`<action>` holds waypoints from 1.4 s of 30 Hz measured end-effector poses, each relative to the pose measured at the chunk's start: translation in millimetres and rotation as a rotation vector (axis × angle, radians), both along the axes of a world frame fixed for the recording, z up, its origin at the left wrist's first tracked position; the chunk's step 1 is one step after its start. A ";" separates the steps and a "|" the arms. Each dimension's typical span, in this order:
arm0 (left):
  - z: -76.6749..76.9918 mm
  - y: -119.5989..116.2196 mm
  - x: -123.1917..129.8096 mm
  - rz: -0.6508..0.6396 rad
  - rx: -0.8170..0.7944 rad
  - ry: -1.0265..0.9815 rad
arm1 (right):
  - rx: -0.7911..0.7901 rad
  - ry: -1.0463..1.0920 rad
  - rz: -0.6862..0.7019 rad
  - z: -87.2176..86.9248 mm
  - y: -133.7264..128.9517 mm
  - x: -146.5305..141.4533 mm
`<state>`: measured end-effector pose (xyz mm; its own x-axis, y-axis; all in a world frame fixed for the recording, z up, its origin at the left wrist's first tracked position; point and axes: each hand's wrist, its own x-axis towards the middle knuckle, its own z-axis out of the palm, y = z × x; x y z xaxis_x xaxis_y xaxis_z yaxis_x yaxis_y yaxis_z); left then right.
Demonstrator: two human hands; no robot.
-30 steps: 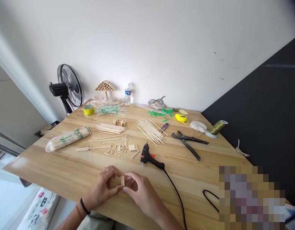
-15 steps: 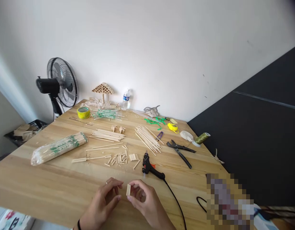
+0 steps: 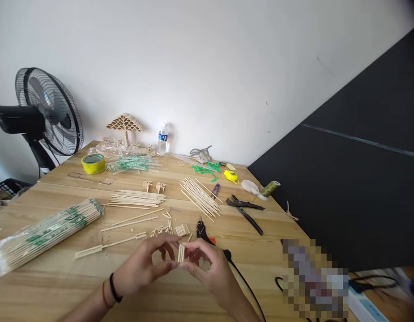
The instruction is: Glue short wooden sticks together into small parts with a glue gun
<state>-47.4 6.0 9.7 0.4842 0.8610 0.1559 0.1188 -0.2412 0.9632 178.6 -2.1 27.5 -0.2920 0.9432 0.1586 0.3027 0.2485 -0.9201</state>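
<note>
Between my two hands is a small flat row of short wooden sticks, held upright side by side. My right hand pinches it from the right with thumb and fingers. At its left edge, my left hand has thumb and index finger closed round the top and bottom ends. Just beyond the hands lie a pile of short cut sticks, partly hidden by my left fingers, and another flat row of short sticks. A black hot glue gun lies behind my right hand, which partly covers it.
Long sticks and a bagged bundle lie around. Pliers, a yellow tape measure and a thread spool are at right. Behind stand a stick-built tree model, a water bottle and a fan.
Both hands have moved up a little over the table, and my left fingers have come in against the stick row. The view has shifted, so the table items appear further left.
</note>
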 end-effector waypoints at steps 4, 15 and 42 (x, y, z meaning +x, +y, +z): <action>7.6 17.7 -0.3 0.007 0.047 0.004 | 0.068 -0.022 0.020 -5.1 27.0 0.4; 1.6 4.0 0.1 0.092 0.126 0.049 | 0.117 0.041 0.085 -27.3 22.1 2.7; 1.2 -8.7 5.6 0.077 -0.056 -0.140 | 0.060 0.206 0.083 -20.4 5.4 -3.8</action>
